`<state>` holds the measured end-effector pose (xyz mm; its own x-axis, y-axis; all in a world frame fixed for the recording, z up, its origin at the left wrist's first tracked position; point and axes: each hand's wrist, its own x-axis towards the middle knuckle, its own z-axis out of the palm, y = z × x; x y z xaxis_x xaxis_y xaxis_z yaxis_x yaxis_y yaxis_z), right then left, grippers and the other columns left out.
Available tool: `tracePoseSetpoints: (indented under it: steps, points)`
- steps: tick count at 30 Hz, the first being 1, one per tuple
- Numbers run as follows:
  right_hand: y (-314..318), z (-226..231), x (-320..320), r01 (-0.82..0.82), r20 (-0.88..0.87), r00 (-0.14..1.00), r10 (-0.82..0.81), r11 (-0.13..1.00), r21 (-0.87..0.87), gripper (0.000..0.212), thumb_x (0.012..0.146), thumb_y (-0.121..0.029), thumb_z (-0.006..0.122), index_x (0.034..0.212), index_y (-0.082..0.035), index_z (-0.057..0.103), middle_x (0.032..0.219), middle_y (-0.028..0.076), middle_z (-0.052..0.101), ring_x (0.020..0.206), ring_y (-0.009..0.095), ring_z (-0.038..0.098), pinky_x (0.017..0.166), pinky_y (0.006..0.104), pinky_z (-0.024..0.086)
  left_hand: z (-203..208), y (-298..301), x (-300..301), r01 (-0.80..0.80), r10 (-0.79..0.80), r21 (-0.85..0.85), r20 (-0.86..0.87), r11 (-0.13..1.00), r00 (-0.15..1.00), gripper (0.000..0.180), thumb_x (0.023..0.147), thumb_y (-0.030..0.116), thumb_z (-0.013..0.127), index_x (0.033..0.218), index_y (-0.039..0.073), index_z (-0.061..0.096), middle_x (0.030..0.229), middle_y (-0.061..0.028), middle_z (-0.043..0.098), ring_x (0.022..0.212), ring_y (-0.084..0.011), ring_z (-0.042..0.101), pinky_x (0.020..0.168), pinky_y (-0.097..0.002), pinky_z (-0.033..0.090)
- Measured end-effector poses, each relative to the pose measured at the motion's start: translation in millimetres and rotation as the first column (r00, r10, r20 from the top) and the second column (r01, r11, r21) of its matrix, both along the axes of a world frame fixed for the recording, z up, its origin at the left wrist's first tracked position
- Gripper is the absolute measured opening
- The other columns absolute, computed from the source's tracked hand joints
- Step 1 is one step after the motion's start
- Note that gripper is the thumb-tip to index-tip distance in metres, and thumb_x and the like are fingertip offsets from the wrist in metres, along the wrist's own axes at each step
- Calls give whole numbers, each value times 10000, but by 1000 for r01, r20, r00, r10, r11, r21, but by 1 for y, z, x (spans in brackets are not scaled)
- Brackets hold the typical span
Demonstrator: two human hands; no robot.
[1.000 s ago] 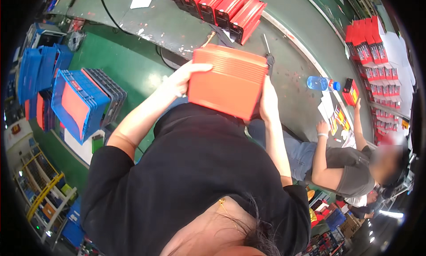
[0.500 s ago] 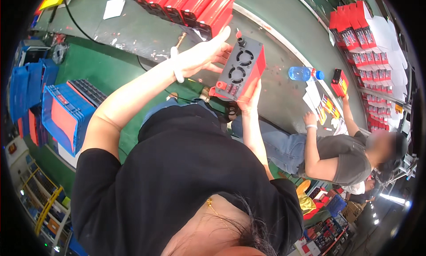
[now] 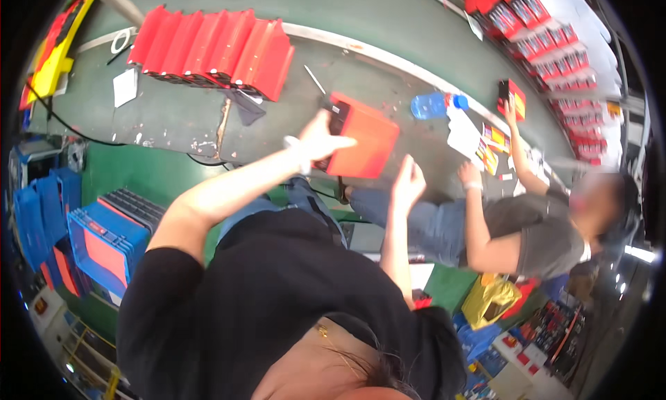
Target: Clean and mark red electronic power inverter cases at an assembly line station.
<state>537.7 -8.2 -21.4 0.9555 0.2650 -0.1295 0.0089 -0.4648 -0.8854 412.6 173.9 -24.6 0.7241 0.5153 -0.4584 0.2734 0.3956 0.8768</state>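
Observation:
A red power inverter (image 3: 364, 138) with a dark end panel is at the near side of the workbench (image 3: 291, 115). My left hand (image 3: 320, 138) grips it at that panel, the thumb lying over the red face. Just beyond my left fingers, a thin metal rod (image 3: 316, 79), like a screwdriver shaft, sticks out; its other end is hard to make out. To the right of the inverter and apart from it, my right hand (image 3: 408, 183) is raised with its fingers curled together. Whatever it may hold is hidden.
A row of several red inverters (image 3: 208, 49) stands at the far left of the bench. A blue-tinted bottle (image 3: 430, 106) lies to the right, near papers (image 3: 463, 135). A co-worker (image 3: 517, 223) sits at the right, holding a red box (image 3: 512, 100). Blue crates (image 3: 104, 240) stand at the left.
The inverter has turned, so its fan end no longer faces me and a broad red side shows. My right hand has let go of it and moved down. The view has shifted rightward.

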Motion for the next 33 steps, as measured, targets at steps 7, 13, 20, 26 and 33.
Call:
tracePoseSetpoints:
  steps: [7, 13, 20, 26, 33]
  points:
    - [14, -3, 31, -197, -129, 966, 226, 959, 206, 297, 962, -249, 516, 787, -27, 607, 670, -23, 557, 621, 41, 480, 587, 190, 392, -94, -76, 111, -27, 65, -266, 136, 964, 989, 650, 629, 253, 822, 1136, -13, 514, 1042, -147, 635, 1003, -245, 597, 868, -353, 481]
    - [156, 22, 29, -730, 69, 680, 730, 666, 151, 246, 945, -228, 527, 1088, -31, 562, 912, 29, 573, 839, 105, 524, 775, 250, 439, -121, -86, 142, 383, -383, 383, -78, 841, 920, 650, 808, 439, 666, 1203, -48, 494, 1181, -186, 586, 1130, -254, 545, 976, -399, 402]
    - [320, -30, -38, -821, -63, 541, 839, 510, -254, 896, 787, -650, 542, 1125, 167, 397, 1049, 323, 585, 1054, 377, 580, 908, 397, 445, -101, -77, 97, 318, -343, 401, -11, 859, 939, 681, 842, 418, 591, 1315, -41, 419, 1339, -222, 454, 1248, -293, 436, 1045, -360, 334]
    - [302, -29, -36, -739, 120, 575, 809, 577, -348, 341, 895, -297, 485, 902, 32, 577, 911, 272, 631, 924, 423, 605, 816, 468, 476, -52, -12, -45, -32, 68, 502, -53, 864, 996, 251, 868, 198, 575, 1017, 3, 628, 904, -118, 685, 829, -182, 648, 745, -329, 513]
    - [202, 18, -5, -956, -6, 295, 956, 295, -3, 289, 930, -245, 480, 1012, 14, 580, 807, 159, 641, 779, 199, 635, 699, 337, 467, 8, 69, -149, -175, 254, 826, 40, 536, 966, 1111, 569, 364, 830, 1424, 1, 220, 1449, -220, 272, 1357, -344, 263, 1115, -404, 239]
